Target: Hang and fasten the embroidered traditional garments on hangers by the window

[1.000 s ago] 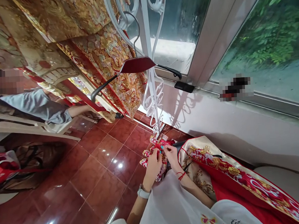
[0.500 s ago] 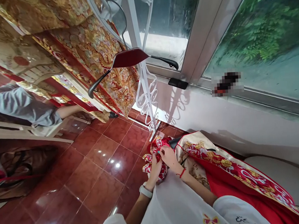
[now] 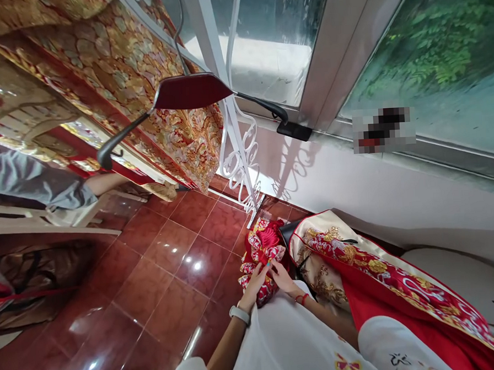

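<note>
A bunched red fabric piece (image 3: 268, 236) with white and gold patterned ruffles lies on my lap, near my knees. My left hand (image 3: 255, 286), with a white band at the wrist, grips the ruffles from the left. From the right, my right hand (image 3: 283, 278), wearing a red string bracelet, pinches the same fabric close to my left fingertips. The fingertips meet near the middle of the bundle, and what lies under them is hidden. Beside my right arm, a red and cream embroidered garment (image 3: 371, 261) is spread out.
An empty dark hanger (image 3: 192, 91) hangs from a white scrolled metal rack (image 3: 239, 147) in front of me. Gold embroidered cloth (image 3: 172, 111) hangs to its left. A seated person's grey sleeve (image 3: 35, 179) shows at far left. A window (image 3: 432, 87) and low wall stand at right.
Both hands have moved slightly down toward me, exposing more of the red fabric above the fingers. The hanger appears further left and larger as my view shifts.
</note>
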Available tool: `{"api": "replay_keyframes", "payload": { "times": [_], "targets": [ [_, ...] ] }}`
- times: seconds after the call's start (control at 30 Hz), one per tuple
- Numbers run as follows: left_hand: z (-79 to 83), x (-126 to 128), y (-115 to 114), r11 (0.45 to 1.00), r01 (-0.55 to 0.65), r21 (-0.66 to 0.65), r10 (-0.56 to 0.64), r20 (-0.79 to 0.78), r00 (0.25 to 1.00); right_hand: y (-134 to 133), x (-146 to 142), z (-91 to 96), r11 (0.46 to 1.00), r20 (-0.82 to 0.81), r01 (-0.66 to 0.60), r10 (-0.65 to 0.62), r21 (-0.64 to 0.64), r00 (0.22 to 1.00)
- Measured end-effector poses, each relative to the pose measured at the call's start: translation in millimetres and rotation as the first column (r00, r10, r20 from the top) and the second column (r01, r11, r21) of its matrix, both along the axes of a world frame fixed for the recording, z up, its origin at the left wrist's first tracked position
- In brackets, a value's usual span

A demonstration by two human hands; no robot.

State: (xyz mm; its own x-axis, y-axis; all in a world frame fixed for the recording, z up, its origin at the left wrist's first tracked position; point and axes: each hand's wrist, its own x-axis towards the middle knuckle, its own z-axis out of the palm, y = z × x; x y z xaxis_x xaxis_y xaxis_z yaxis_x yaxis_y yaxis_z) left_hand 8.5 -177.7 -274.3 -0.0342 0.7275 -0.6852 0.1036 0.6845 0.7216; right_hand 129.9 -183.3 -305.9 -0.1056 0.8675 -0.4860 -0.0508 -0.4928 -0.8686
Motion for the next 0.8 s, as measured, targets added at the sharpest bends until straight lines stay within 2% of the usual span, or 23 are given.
{"api": "replay_keyframes", "payload": {
  "times": [0.1, 0.2, 0.37, 0.53, 0.6, 0.7, 0.77, 0.8],
  "targets": [
    [-2.5, -5, 4, 0.997, -0.054, 0.045, 0.060, -0.125, 0.990, -2, -4, -3.9, 1.000, -0.030, 0.012, -0.012, -0.003, 0.999],
    [1.2, -3, 5, 0.988, -0.086, 0.129, 0.109, -0.186, 0.977, -4, -9, -6.2, 0.998, -0.080, 0.040, -0.044, -0.057, 0.996],
    [12.3, 3, 3, 0.961, -0.125, 0.247, 0.175, -0.192, 0.966, -5, -26, -7.7, 0.983, -0.173, 0.075, -0.105, -0.168, 0.979],
    [16.6, -6, 6, 0.952, -0.105, 0.287, 0.164, -0.189, 0.968, 5, -34, -2.4, 0.978, -0.132, 0.156, -0.174, -0.138, 0.976],
    [17.3, -12, 9, 0.959, -0.052, 0.280, 0.117, -0.221, 0.968, 8, -32, 3.5, 0.977, -0.105, 0.192, -0.201, -0.093, 0.974],
    [20.1, -21, 13, 0.971, 0.127, 0.203, -0.071, -0.262, 0.962, 8, -26, 13.4, 0.980, -0.030, 0.200, -0.199, 0.014, 0.979],
    [24.0, -26, 14, 0.962, 0.233, 0.143, -0.200, -0.215, 0.956, 6, -21, 17.5, 0.983, 0.005, 0.173, -0.174, 0.054, 0.985],
    [26.5, -29, 14, 0.956, 0.264, 0.125, -0.241, -0.171, 0.955, 4, -19, 18.3, 0.988, -0.024, 0.154, -0.154, 0.024, 0.988]
  ]
}}
